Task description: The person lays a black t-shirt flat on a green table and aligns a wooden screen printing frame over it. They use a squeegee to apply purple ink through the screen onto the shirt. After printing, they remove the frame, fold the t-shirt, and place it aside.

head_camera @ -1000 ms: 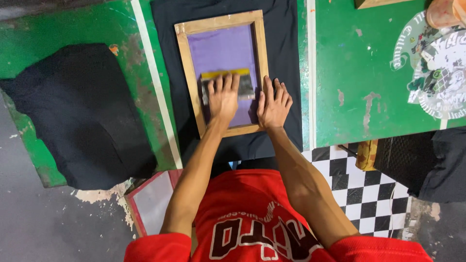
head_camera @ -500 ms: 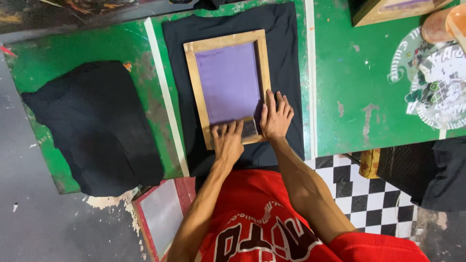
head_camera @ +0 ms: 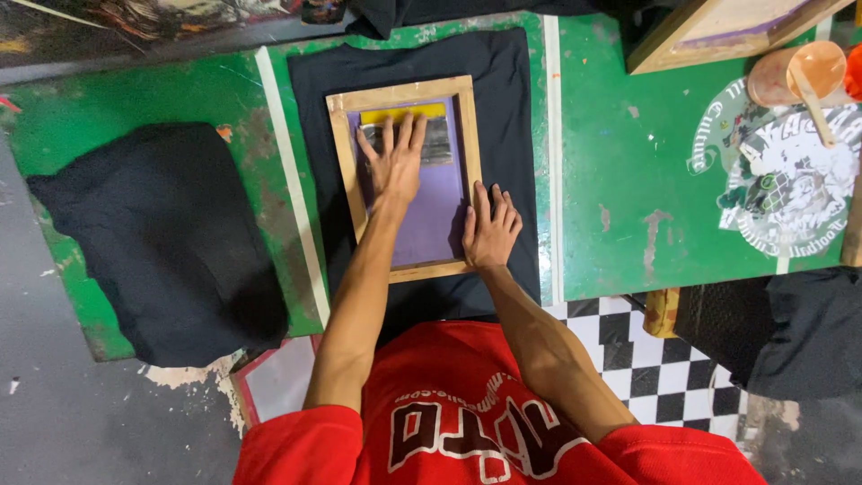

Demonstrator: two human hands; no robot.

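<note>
Two hands lie flat, fingers spread: the left hand presses a yellow squeegee on the purple screen, the right hand holds down the wooden frame beside it; under both, a black shirt; far right, a cup holding a stick

We have the screen frame lying on a shirt spread over the table. Inside the frame, our left hand rests flat on the squeegee at the far end; our right hand presses the frame's near right corner. A folded cloth lies well to the left, a cup far right, and a second frame behind it.
</note>
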